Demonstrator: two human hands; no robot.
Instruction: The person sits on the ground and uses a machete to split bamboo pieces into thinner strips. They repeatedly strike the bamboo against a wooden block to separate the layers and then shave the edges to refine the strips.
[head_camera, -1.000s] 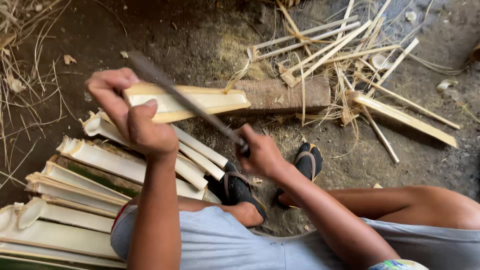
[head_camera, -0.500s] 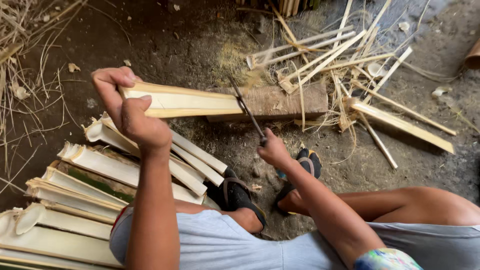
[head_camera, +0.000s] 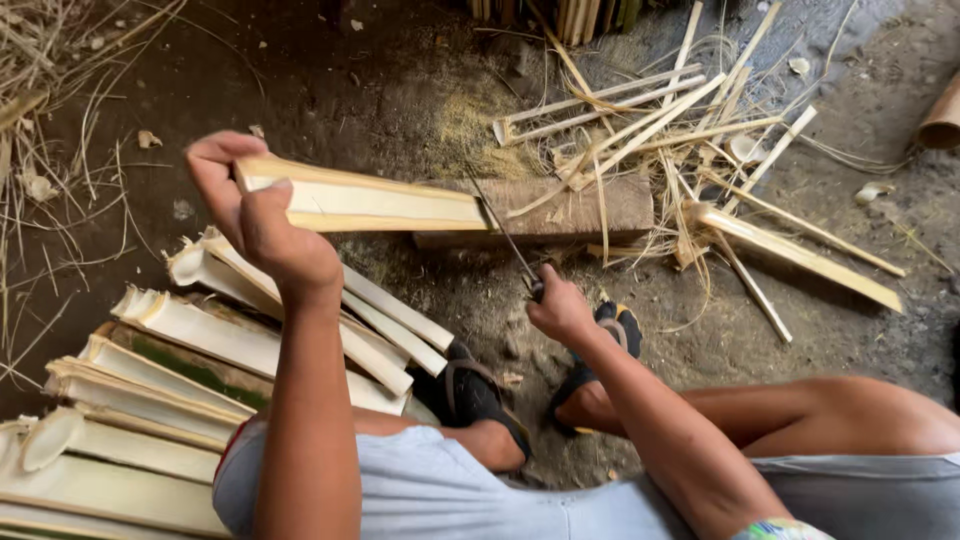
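Left hand (head_camera: 265, 215) grips bamboo slat (head_camera: 370, 200); right hand (head_camera: 560, 312) holds knife (head_camera: 503, 232).

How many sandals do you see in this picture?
2. One black sandal is below the left hand; the other sandal is just under the right hand. Both are on the dirt ground.

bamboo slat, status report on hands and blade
Left hand grips bamboo slat. Right hand holds knife, blade at slat's end over wooden block. Nothing blocking.

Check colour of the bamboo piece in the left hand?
Pale cream bamboo piece, yellowish edges; head view.
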